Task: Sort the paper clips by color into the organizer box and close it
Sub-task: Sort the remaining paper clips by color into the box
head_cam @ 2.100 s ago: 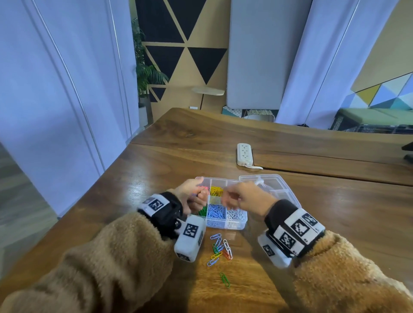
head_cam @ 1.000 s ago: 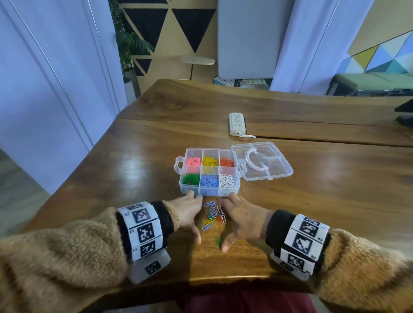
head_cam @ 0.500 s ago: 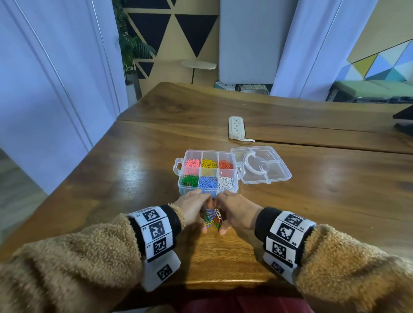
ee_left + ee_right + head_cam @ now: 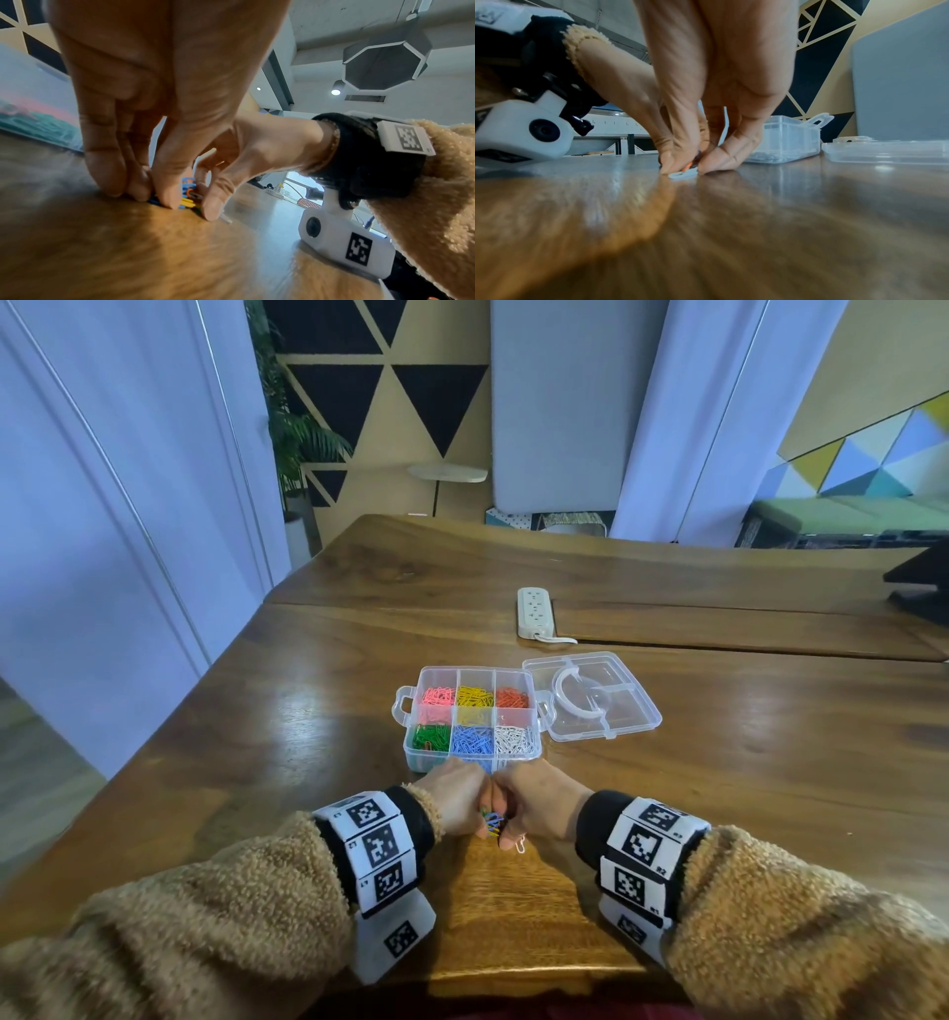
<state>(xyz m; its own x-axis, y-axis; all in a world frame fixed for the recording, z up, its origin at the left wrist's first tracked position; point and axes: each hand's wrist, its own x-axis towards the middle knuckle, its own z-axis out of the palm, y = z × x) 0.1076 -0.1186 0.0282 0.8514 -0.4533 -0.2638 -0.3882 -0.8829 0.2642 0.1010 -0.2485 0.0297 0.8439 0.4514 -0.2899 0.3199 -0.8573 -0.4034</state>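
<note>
While our left hand (image 4: 452,796) and right hand (image 4: 539,801) pinch a mixed-colour paper clips (image 4: 493,823) bunch on the table (image 4: 308,737), one white clip (image 4: 520,843) pokes out; organizer box (image 4: 475,762) just beyond, lid (image 4: 598,695) open.

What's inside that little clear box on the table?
The organizer box holds sorted paper clips: pink, yellow and orange at the back, green, blue and white in front. What lies beneath each heap is hidden.

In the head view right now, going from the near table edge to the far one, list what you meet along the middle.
Both hands, left hand and right hand, gathering loose paper clips → organizer box with its open lid lying beside it → power strip.
</note>
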